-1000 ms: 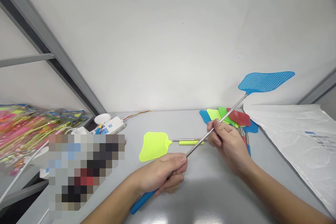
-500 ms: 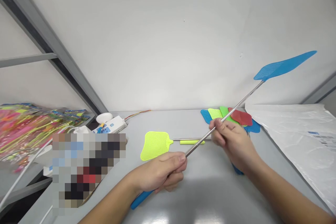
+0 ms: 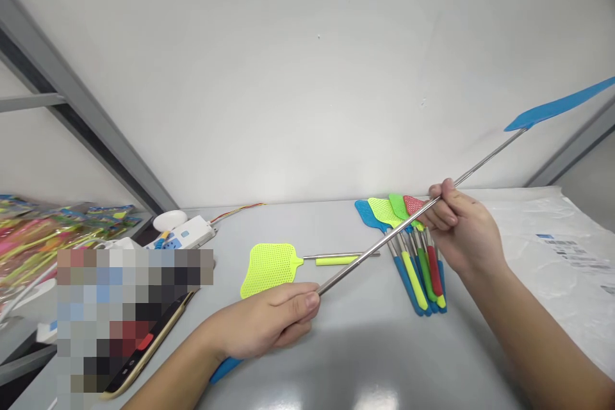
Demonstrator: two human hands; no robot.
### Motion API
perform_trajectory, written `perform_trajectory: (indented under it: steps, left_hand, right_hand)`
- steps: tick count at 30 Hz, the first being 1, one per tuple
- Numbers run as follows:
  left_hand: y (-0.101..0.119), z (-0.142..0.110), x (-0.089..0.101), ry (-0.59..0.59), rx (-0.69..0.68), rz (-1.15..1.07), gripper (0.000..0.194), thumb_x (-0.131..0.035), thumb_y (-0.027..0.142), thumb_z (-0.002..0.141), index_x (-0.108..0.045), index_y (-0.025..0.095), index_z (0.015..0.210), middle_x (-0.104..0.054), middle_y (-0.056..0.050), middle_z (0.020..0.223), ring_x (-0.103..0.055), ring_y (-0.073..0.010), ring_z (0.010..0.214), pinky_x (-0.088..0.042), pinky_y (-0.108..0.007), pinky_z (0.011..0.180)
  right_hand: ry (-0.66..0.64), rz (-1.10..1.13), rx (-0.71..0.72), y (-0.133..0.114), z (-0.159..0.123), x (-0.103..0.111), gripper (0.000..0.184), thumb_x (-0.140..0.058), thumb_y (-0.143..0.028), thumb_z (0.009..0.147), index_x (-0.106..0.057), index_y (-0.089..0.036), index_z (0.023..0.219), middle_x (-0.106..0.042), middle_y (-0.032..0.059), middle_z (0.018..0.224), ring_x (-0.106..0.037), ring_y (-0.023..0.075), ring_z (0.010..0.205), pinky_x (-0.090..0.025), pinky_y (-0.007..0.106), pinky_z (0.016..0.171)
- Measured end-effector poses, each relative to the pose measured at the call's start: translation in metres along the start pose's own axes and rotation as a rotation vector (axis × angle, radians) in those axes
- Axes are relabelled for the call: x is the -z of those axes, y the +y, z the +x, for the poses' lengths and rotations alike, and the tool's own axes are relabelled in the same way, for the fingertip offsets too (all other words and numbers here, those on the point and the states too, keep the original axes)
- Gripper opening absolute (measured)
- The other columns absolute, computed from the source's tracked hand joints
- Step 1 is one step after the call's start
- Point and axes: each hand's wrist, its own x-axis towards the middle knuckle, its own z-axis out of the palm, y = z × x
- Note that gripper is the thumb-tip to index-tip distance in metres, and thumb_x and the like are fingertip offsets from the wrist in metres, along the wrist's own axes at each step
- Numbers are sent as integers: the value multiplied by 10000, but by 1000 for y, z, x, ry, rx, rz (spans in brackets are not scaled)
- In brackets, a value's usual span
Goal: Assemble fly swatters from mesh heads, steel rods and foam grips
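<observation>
My left hand [image 3: 269, 320] is closed around the blue handle of a telescopic fly swatter [image 3: 379, 243], and the handle's end shows below my wrist. My right hand [image 3: 461, 230] pinches the metal rod partway up. The rod slants up to the right, ending in a blue paddle seen nearly edge-on. Below the rod, a yellow fly swatter [image 3: 271, 269] lies on the table with its thin rod pointing right. A loose yellow sleeve [image 3: 339, 261] rests along that rod. Beside my right hand lies a fanned pile of fly swatters [image 3: 408, 262] in blue, yellow, green and red.
A white plastic bag [image 3: 519, 218] with a printed label covers the right side. A power strip [image 3: 192, 230] with cables and a partly blurred phone [image 3: 148, 349] are on the left. Colourful packaged goods [image 3: 43, 230] are heaped at the far left. A wall stands behind the table.
My right hand has moved up and right, away from my left, and the rod now shows longer. The view has shifted right, and the pile's handles are uncovered.
</observation>
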Motion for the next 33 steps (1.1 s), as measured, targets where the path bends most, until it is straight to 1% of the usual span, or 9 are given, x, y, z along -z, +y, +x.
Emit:
perform_trajectory:
  steps: [5, 9, 12, 14, 16, 22, 27, 30, 33]
  left_hand:
    - [0, -2, 2, 25, 11, 105, 419, -323, 580, 964, -379, 214, 770, -284, 85, 542, -223, -98, 495, -210, -255, 482]
    - [9, -4, 2, 99, 19, 152, 435, -358, 591, 948, -389, 209, 741, -328, 81, 549, -246, -91, 488, -235, -244, 479]
    - [14, -4, 2, 113, 9, 162, 439, -351, 579, 955, -385, 208, 723, -359, 77, 546, -257, -89, 480, -242, -241, 473]
    - [13, -4, 3, 102, -3, 153, 436, -339, 576, 959, -381, 209, 727, -355, 77, 540, -252, -89, 475, -233, -239, 464]
    - [9, -4, 3, 84, -21, 139, 432, -330, 574, 962, -376, 211, 733, -337, 79, 536, -240, -91, 475, -226, -235, 456]
    - [5, -6, 6, 105, -54, 169, 430, -324, 561, 966, -383, 208, 728, -341, 66, 569, -243, -99, 508, -250, -229, 481]
    - [6, -6, 5, 127, -36, 157, 425, -364, 574, 949, -398, 205, 741, -352, 57, 606, -273, -100, 532, -254, -226, 490]
    - [7, -4, 1, 142, -26, 151, 425, -363, 578, 945, -435, 201, 764, -342, 57, 609, -277, -101, 534, -242, -224, 484]
    - [10, -2, -3, 152, -32, 228, 419, -351, 555, 953, -498, 196, 793, -366, 49, 613, -321, -110, 547, -275, -228, 505]
  right_hand:
    - [78, 52, 45, -14, 11, 14, 254, -649, -346, 878, -622, -154, 713, -259, -77, 455, -165, 85, 476, -255, 196, 421]
    - [39, 60, 30, 4, 7, 5, 247, -615, -397, 895, -639, -173, 791, -271, -81, 470, -205, 81, 472, -270, 210, 446]
    - [-86, -43, -90, 31, -18, -15, 281, -621, -466, 874, -658, -188, 894, -344, -71, 503, -294, 82, 493, -284, 228, 482]
    - [-267, -162, -208, 45, -38, -27, 321, -592, -505, 881, -652, -190, 862, -395, -54, 493, -360, 97, 507, -287, 248, 503]
    - [-351, -199, -235, 50, -53, -34, 382, -531, -545, 901, -638, -190, 810, -398, -49, 470, -335, 102, 488, -260, 264, 497]
    - [-179, -175, -89, 29, -38, -22, 339, -568, -508, 893, -645, -198, 779, -356, -53, 462, -302, 110, 498, -250, 278, 503]
    - [-181, -156, -64, 29, -30, -19, 312, -573, -485, 897, -646, -205, 782, -408, -40, 487, -343, 110, 506, -281, 274, 505]
    - [-281, -225, -119, 42, -46, -29, 280, -612, -494, 871, -653, -220, 910, -466, -42, 508, -385, 104, 503, -287, 258, 496]
    - [-457, -307, -213, 53, -63, -38, 309, -593, -507, 879, -649, -204, 853, -473, -41, 488, -379, 93, 469, -272, 251, 474]
